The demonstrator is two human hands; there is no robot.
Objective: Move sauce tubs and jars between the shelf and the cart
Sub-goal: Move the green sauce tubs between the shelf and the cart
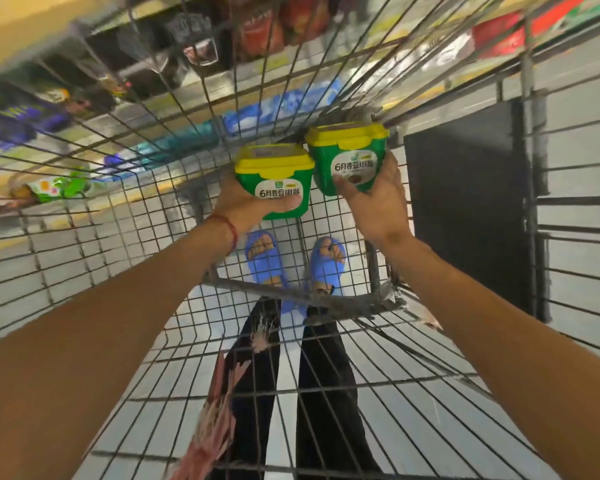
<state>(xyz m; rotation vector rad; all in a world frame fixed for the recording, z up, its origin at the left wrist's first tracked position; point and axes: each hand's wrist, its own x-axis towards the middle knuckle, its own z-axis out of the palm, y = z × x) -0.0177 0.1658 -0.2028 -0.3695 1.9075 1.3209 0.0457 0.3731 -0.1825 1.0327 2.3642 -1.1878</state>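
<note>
You have a green sauce tub clamped in each of your hands. Your left hand (243, 202) cups the left tub (272, 181) from below, thumb across its label, and your right hand (378, 199) grips the right tub (349, 157) the same way. Both tubs hang over the wire floor of the cart (326, 301), side by side and nearly touching. That closeness is the risk: bring your hands nearer and the yellow lids may knock, loosening a one-handed hold on smooth plastic. Set down carelessly, a tub could tip on the wires. The shelf (440, 57) beyond your hands is blurred — aim with care.
</note>
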